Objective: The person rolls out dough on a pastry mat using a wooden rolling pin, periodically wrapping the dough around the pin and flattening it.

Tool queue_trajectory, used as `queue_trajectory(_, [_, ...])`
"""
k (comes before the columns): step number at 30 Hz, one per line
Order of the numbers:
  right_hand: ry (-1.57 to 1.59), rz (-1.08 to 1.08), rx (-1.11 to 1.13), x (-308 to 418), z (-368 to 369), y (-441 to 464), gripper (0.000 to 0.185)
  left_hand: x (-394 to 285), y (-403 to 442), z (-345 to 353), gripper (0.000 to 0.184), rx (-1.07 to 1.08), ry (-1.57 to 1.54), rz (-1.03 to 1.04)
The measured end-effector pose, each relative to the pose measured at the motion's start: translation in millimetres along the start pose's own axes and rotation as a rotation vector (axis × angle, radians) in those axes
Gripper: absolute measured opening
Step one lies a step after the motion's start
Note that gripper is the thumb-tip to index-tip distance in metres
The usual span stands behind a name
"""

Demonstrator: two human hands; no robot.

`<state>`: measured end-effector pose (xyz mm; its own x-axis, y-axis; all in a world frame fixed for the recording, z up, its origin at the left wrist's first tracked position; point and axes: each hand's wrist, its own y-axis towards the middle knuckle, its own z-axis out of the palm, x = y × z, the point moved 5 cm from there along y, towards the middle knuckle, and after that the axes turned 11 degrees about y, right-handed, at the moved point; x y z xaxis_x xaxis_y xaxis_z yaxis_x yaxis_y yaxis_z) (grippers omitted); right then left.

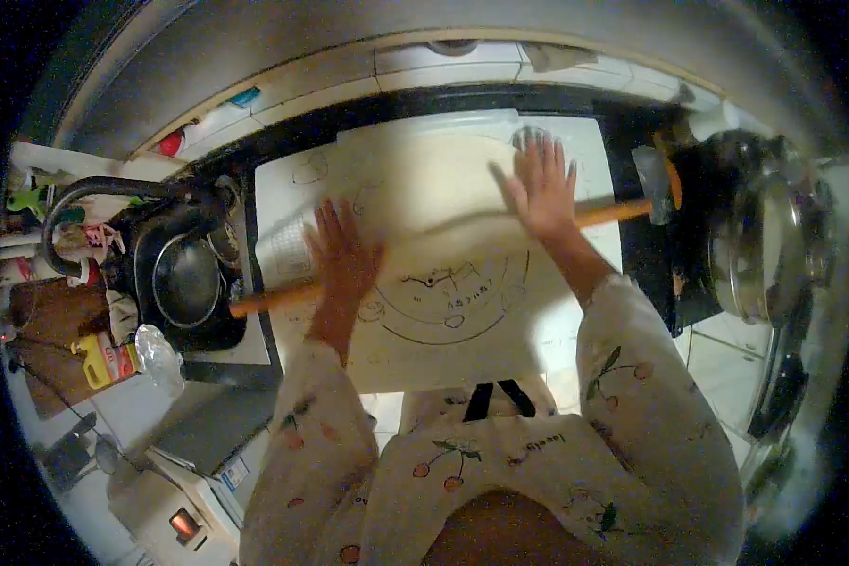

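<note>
A pale sheet of dough (434,184) lies over the far half of a white mat (462,363) printed with a curved line and a small drawing. A long wooden rolling pin (613,211) slants across the mat, and its middle stretch is hidden, seemingly by the dough's near edge. My left hand (346,250) lies flat over the pin's left part, fingers stretched forward. Farther right and a little farther away, my right hand (543,189) rests with its fingers spread, its palm over the pin's line. Neither hand wraps round the pin.
On the left is a dark sink with a black faucet (61,222) and a round pan (187,278). A yellow bottle (99,361) stands nearer me. Metal pots (755,236) sit at the right, close to the pin's right end. A tiled wall (443,68) bounds the back.
</note>
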<state>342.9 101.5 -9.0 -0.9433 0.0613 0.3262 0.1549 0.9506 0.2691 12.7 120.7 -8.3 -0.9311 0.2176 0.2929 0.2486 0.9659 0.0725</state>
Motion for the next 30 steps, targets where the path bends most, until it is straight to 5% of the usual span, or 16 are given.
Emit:
queue_trajectory(3, [-0.220, -0.028, 0.365, 28.0, -36.7, -78.8, 0.084, -5.8, -90.4, -25.5, 0.092, 0.197, -0.161, 0.141])
queue_trajectory(5, [-0.040, 0.017, 0.416, 29.6, -51.5, -92.4, 0.082, -9.9, -121.7, -32.0, 0.092, 0.200, -0.218, 0.174])
queue_trajectory(8, [0.029, -0.026, 0.106, 24.1, -36.1, -40.5, 0.072, -0.1, -52.2, -22.5, 0.084, 0.155, -0.122, 0.115])
queue_trajectory(10, [-0.058, -0.041, -0.235, 0.2, -13.3, 16.9, 0.055, 18.3, 11.6, 20.9, 0.070, -0.253, 0.068, 0.012])
queue_trajectory(13, [0.261, 0.070, -0.181, -23.2, -32.6, 38.7, 0.045, 68.6, 23.1, 2.9, 0.055, -0.156, -0.341, -0.263])
queue_trajectory(16, [0.220, -0.116, -0.036, -34.3, -52.8, -9.5, 0.044, 80.7, -18.7, 20.2, 0.047, 0.023, -0.345, -0.036])
queue_trajectory(19, [0.125, -0.139, -0.010, -38.9, -41.1, -10.0, 0.043, 65.7, -22.6, 16.2, 0.038, -0.368, -0.127, 0.009])
queue_trajectory(22, [-0.137, -0.002, -0.134, -68.2, 0.7, 26.5, 0.040, 79.2, 33.7, 70.8, 0.032, 0.107, -0.315, -0.030])
queue_trajectory(23, [-0.170, 0.057, -0.030, -62.5, -7.4, 22.9, 0.039, 79.4, 31.9, 73.2, 0.031, 0.053, -0.193, -0.041])
queue_trajectory(25, [-0.174, 0.027, 0.046, -47.0, -23.1, -6.7, 0.039, 73.0, -20.1, 81.5, 0.034, -0.214, -0.039, 0.031])
queue_trajectory(27, [-0.057, -0.128, -0.113, -58.3, -31.4, -76.3, 0.039, 69.6, -95.3, 47.4, 0.035, 0.008, -0.191, -0.027])
queue_trajectory(28, [-0.095, -0.016, 0.171, -76.5, -24.1, -119.7, 0.036, 70.2, -146.0, 66.0, 0.033, 0.004, -0.207, -0.007])
queue_trajectory(30, [0.055, 0.050, 0.306, -42.5, -68.7, -164.9, 0.035, 67.2, -210.3, 71.6, 0.031, 0.057, -0.259, -0.027])
